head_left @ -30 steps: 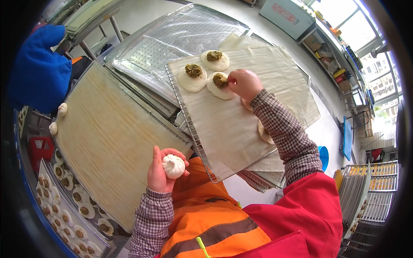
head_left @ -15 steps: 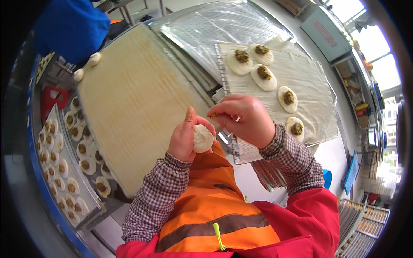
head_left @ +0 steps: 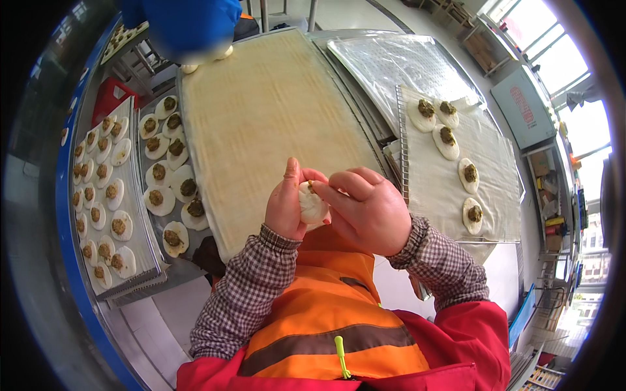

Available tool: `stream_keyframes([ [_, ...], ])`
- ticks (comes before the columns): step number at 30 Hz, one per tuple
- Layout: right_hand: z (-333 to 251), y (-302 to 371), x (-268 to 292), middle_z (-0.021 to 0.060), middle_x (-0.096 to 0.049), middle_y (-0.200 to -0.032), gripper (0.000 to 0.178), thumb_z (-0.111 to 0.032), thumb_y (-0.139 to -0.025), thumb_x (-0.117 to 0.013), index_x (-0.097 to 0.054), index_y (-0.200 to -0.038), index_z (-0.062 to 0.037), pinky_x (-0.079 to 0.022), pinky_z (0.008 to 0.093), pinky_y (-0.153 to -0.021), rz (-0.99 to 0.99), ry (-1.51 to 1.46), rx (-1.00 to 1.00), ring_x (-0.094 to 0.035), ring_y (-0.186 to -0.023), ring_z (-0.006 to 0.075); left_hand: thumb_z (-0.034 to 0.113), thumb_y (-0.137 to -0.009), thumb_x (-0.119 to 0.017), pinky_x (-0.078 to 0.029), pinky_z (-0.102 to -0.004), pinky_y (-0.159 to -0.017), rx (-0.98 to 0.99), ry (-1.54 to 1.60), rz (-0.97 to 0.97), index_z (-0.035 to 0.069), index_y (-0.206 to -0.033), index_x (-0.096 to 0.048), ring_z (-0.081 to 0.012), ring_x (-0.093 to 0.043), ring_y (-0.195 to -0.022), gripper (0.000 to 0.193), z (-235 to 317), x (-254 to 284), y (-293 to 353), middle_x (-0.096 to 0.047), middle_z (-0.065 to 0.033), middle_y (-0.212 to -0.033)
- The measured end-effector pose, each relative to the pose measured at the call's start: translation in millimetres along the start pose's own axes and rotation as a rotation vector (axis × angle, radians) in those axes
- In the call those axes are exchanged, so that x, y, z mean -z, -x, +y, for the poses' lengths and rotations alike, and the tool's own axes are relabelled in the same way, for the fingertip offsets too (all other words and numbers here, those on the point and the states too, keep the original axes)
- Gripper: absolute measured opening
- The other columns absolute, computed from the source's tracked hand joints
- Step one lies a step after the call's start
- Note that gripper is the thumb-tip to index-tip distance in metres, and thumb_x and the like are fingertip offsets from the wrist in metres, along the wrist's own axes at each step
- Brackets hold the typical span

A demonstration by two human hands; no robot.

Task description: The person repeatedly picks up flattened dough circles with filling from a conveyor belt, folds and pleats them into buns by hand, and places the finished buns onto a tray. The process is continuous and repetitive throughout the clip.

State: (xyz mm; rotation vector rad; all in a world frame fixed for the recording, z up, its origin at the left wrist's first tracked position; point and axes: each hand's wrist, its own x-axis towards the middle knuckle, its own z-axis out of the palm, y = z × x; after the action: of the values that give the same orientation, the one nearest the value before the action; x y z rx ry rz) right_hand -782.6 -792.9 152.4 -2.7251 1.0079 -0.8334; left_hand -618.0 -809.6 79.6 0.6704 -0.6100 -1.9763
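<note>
Hands meet at the centre of the frame, both closed on one small white dough bun (head_left: 312, 203). The left hand (head_left: 287, 202) cups the bun from the left with its thumb upright beside it, while the right hand (head_left: 368, 208) curls over it from the right, fingertips pinching the top of the dough where a speck of dark filling shows. Checked shirt cuffs and an orange vest fill the lower middle of the frame, with red sleeves at the bottom edge.

Behind the hands, a large board covered in pale cloth (head_left: 274, 117) runs from the centre toward the upper middle of the frame on the bench. To its left, in the left part of the frame, metal trays (head_left: 140, 257) carry rows of flat dough rounds topped with dark filling (head_left: 156, 197). In the right part of the frame, a wire rack lined with white paper (head_left: 433, 182) holds five filled dough pieces (head_left: 469, 173), set in a loose line from upper middle to right. A second rack wrapped in clear film (head_left: 398, 62) lies just above it. At the upper left, another person in a blue garment (head_left: 189, 23) stands at the far end of the board.
</note>
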Motion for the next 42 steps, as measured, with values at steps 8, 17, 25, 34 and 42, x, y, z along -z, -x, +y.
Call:
stream_keyframes([
  [8, -16.9, -42.3, -9.5, 0.0133, -0.058, -0.109, 0.061, -0.014, -0.068, -0.08, -0.055, -0.124, -0.0058, -0.053, 0.0317, -0.064, -0.057, -0.387, -0.342, -0.062, -0.072, 0.0227, 0.059, -0.096, -0.032, -0.054, -0.0315, -0.062, -0.171, 0.003, 0.112, 0.004, -0.116, -0.045, -0.0188, -0.063, -0.072, 0.06, 29.7, 22.4, 9.4, -0.062, -0.01, -0.079],
  [17, 74.7, -147.9, -77.3, 0.0088, -0.065, -0.094, 0.059, -0.011, -0.071, -0.079, -0.054, -0.124, -0.004, -0.047, 0.0248, -0.052, 0.004, -0.485, -0.315, -0.057, -0.056, 0.0113, 0.067, -0.092, -0.032, -0.044, -0.0406, -0.095, -0.395, -0.039, 0.34, 0.016, -0.15, -0.007, -0.0251, -0.056, -0.109, 0.082, 106.7, 73.4, -42.1, -0.056, -0.017, -0.117],
  [25, 288.3, -314.1, -171.2, 0.0144, -0.068, -0.101, 0.054, -0.023, -0.073, -0.074, -0.058, -0.121, -0.0047, -0.053, 0.033, -0.079, 0.029, -0.38, -0.679, -0.068, -0.083, 0.0212, 0.065, -0.093, -0.035, -0.041, -0.0394, -0.094, -0.165, -0.12, 0.315, 0.007, -0.134, -0.04, -0.0283, -0.056, -0.11, 0.071, 95.4, 136.0, -22.9, -0.059, -0.0156, -0.115],
  [34, 320.8, -318.8, -196.2, 0.0186, -0.059, -0.122, 0.087, -0.035, -0.067, -0.078, -0.038, -0.14, -0.011, -0.048, 0.0404, -0.093, -0.053, -0.198, -0.624, -0.059, -0.11, 0.0304, 0.05, -0.099, -0.031, -0.044, -0.0372, -0.091, -0.091, -0.135, 0.334, 0.004, -0.119, -0.051, -0.0255, -0.059, -0.101, 0.054, 71.6, 143.5, -36.2, -0.062, -0.0127, -0.107],
  [42, 301.0, -109.1, 26.3, 0.0122, -0.068, -0.107, 0.039, -0.032, -0.081, -0.067, -0.066, -0.113, -0.0098, -0.052, 0.0388, -0.085, -0.074, -0.001, -0.663, -0.065, -0.096, 0.0241, 0.034, -0.101, -0.039, -0.051, -0.0337, -0.079, 0.023, -0.464, -0.094, -0.001, -0.115, -0.055, -0.0232, -0.063, -0.091, 0.041, 51.5, 46.1, -91.2, -0.063, -0.0119, -0.102],
])
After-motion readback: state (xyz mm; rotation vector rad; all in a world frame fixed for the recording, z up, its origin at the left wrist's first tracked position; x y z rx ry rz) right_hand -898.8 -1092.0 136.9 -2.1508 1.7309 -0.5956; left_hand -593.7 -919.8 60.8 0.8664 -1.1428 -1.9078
